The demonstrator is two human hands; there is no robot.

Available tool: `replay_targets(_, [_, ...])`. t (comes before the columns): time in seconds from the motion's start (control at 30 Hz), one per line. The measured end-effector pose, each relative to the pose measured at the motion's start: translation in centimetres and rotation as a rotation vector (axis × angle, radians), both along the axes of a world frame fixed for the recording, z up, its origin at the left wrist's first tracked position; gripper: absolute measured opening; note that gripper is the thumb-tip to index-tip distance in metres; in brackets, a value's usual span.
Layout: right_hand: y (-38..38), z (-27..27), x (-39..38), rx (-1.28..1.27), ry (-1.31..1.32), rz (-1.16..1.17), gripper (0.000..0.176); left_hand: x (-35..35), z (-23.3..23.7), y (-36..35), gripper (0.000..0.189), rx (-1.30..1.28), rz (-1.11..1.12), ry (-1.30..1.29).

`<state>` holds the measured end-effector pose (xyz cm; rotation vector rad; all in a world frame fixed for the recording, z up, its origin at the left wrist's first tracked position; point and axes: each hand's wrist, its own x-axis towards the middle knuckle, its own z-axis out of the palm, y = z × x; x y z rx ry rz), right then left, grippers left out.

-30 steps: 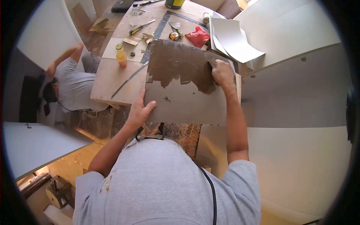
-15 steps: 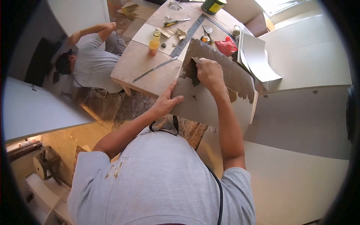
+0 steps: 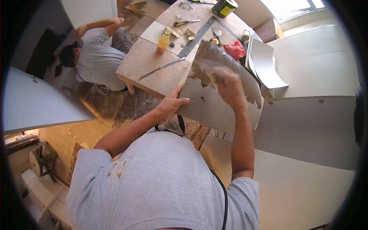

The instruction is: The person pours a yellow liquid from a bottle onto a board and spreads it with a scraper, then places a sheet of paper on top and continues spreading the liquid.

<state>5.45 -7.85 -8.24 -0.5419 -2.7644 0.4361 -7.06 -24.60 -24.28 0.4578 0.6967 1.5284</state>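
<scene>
A grey panel (image 3: 218, 103) lies tilted over the table's near corner, its far part coated in wet-looking brown adhesive with a ragged edge. My left hand (image 3: 171, 104) grips the panel's left edge, thumb on the top face. Over the coated part, my right hand (image 3: 229, 85) is closed round a small flat spreader (image 3: 212, 79), both smeared by motion. The spreader's far end is too blurred to make out.
The wooden table (image 3: 147, 65) carries a bottle of yellow liquid (image 3: 163, 43), a utility knife (image 3: 186, 23), a can (image 3: 224, 7) and a red bag (image 3: 234, 50). White sheets (image 3: 264, 63) curl at the right. A co-worker (image 3: 100, 57) crouches at the left beside white panels.
My right hand has moved right and toward me across the panel with the spreader. My left hand keeps its hold on the edge. The view has shifted slightly.
</scene>
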Motion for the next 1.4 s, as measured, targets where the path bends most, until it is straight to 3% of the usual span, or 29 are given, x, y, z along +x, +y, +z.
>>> replay_targets(0.03, [0.8, 0.5, -0.6, -0.054, 0.163, -0.068, 0.017, 0.0, -0.1, 0.0, 0.077, -0.036, 0.001, 0.008])
replay_targets(0.27, [2.7, -1.1, -5.0, 0.136, -0.239, -0.036, 0.021, 0.4, -0.3, 0.4, 0.078, 0.075, 0.089, 0.061])
replay_targets(0.4, [0.9, -2.5, -4.9, 0.189, -0.226, 0.024, 0.015, 0.4, 1.0, 0.1, 0.08, 0.04, 0.082, 0.084])
replay_targets(0.47, [-1.3, -2.5, -3.8, 0.212, -0.393, 0.007, 0.019, 0.5, 1.1, 0.2, 0.079, 0.03, 0.098, 0.062])
replay_targets(0.57, [-4.1, -1.6, -1.5, 0.118, -0.26, 0.132, 0.02, 0.7, 0.8, 0.1, 0.075, -0.062, 0.119, 0.009])
replay_targets(0.63, [-3.5, -0.2, -1.0, 0.137, -0.327, 0.094, 0.023, 0.4, 0.7, -0.1, 0.067, -0.102, 0.034, -0.031])
replay_targets(0.7, [-1.2, 0.9, -1.1, 0.044, -0.002, 0.029, 0.024, 0.4, 0.5, -0.1, 0.063, -0.086, 0.011, -0.073])
replay_targets(0.77, [0.7, 1.2, -1.4, 0.169, 0.002, -0.051, 0.023, 0.3, 0.0, -0.3, 0.061, -0.069, -0.015, -0.111])
replay_targets(0.83, [2.1, 1.4, -0.7, 0.209, -0.184, -0.173, 0.022, 0.2, -0.4, -0.3, 0.063, -0.013, -0.045, -0.167])
replay_targets(0.93, [2.5, 2.6, 3.0, 0.212, -0.081, -0.344, 0.027, 0.0, 0.3, -0.5, 0.069, 0.035, -0.089, -0.049])
replay_targets(1.07, [4.2, 4.0, 9.3, 0.115, -0.05, -0.684, 0.026, 0.5, 1.1, -0.1, 0.07, -0.039, -0.115, -0.124])
replay_targets(1.23, [4.8, 5.6, 14.3, 0.017, -0.079, -0.846, 0.032, 1.9, 0.7, -0.1, 0.072, -0.028, 0.064, 0.309])
replay_targets(1.3, [5.0, 3.8, 16.4, -0.033, -0.079, -0.882, 0.033, 2.4, 1.0, 0.5, 0.071, -0.024, 0.055, 0.336])
replay_targets(1.4, [5.7, 0.7, 18.8, 0.114, -0.097, -0.913, 0.025, 2.9, 0.7, 1.3, 0.067, -0.019, 0.091, 0.383])
